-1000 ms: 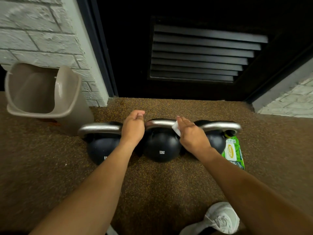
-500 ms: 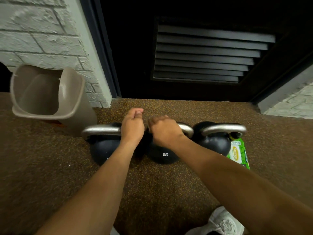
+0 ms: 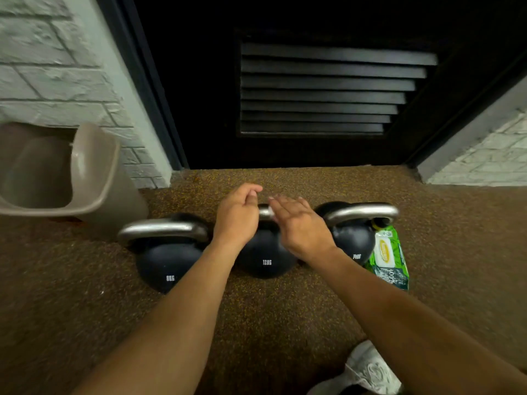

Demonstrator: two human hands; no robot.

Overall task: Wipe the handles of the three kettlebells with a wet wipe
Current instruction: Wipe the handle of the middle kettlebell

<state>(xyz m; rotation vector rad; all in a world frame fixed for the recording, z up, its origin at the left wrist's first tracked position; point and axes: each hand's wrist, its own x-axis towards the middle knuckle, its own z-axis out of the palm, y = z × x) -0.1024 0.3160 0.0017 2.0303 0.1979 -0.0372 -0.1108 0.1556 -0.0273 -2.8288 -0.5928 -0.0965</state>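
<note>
Three black kettlebells with steel handles stand in a row on the brown floor: the left kettlebell (image 3: pixel 168 262), the middle kettlebell (image 3: pixel 265 259) marked 12KG, and the right kettlebell (image 3: pixel 353 242). My left hand (image 3: pixel 236 216) is curled around the left end of the middle handle (image 3: pixel 265 212). My right hand (image 3: pixel 301 225) lies flat over the same handle with fingers stretched out, pressing the wet wipe (image 3: pixel 273 217), of which only a pale edge shows. The left handle (image 3: pixel 162 228) and right handle (image 3: pixel 362 212) are untouched.
A green pack of wipes (image 3: pixel 389 259) lies right of the right kettlebell. A beige open bin (image 3: pixel 94 178) stands at the left by the white brick wall. A black louvred door (image 3: pixel 319 89) is behind. My white shoe (image 3: pixel 368 369) shows at the bottom.
My right hand slid left along the middle handle, then back toward its middle, opening from a closed grip to a flat palm. My left hand stayed at the handle's left end.
</note>
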